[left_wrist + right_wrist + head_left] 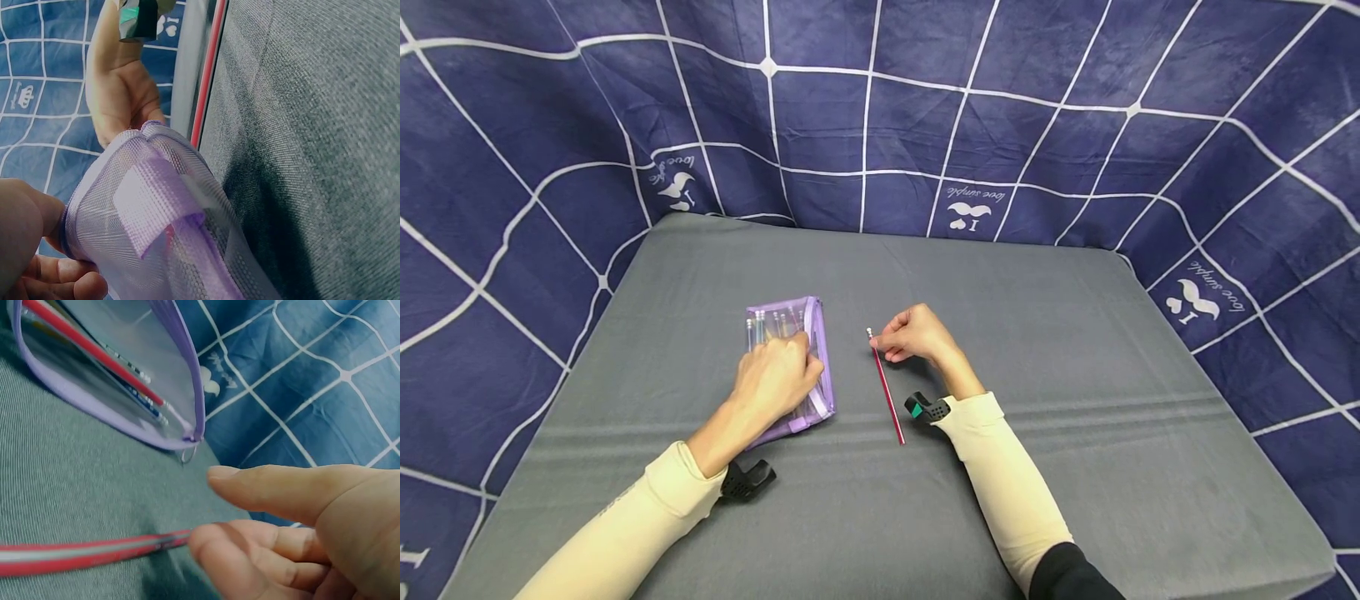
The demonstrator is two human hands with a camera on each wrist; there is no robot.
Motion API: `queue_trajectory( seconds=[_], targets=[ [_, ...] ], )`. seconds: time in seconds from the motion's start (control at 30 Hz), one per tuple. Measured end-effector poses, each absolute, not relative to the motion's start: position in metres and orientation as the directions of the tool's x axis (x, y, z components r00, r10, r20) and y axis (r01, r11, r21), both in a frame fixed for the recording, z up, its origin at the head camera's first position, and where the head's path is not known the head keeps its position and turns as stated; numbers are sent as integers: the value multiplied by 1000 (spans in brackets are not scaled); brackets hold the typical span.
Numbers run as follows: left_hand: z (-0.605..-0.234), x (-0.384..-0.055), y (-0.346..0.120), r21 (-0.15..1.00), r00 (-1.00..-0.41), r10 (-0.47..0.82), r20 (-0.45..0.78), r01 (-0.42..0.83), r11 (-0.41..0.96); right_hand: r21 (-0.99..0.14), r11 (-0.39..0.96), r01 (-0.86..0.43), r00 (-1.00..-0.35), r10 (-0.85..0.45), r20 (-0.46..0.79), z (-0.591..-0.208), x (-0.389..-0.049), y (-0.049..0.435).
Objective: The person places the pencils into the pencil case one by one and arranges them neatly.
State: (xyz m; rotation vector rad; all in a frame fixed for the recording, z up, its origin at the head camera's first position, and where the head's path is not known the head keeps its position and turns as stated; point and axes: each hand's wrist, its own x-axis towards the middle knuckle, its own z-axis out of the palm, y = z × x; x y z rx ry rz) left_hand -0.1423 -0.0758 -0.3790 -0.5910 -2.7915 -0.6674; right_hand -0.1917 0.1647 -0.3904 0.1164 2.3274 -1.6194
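Note:
My left hand (778, 375) grips the edge of a purple mesh zip pouch (823, 358), thumb on one side and fingers on the other. The pouch's mouth gapes in the right wrist view, with several pencils inside, among them a red pencil (112, 362) and a blue one (142, 403). To its right, a red pencil with a silver stripe (887, 392) lies on the grey surface, its pale end pointing away from me. My right hand (917, 337) is at that far end, fingertips right at the pencil. In the right wrist view, the thumb stands apart from the index finger.
A grey cloth-covered table (1112, 375) with shallow creases spreads under both hands. Dark blue curtains with white grid lines (910, 117) rise behind it and along both sides. Black wrist cameras sit below the left hand (748, 481) and beside the right cuff (927, 408).

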Motion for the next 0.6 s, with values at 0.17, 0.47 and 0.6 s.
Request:
queue_trajectory(
  seconds=[0.17, 0.47, 0.6],
  targets=[
    [-380, -141, -76, 391, -896, 329, 299, 430, 814, -865, 416, 282, -928, -111, -356, -394, -190, 169],
    [-379, -141, -76, 389, -892, 329, 309, 434, 813, -846, 437, 306, -913, -118, -392, -399, -190, 170],
    [-379, -141, -77, 387, -893, 329, 306, 433, 814, -843, 435, 316, -908, -119, -402, -400, -190, 170]
  ],
)
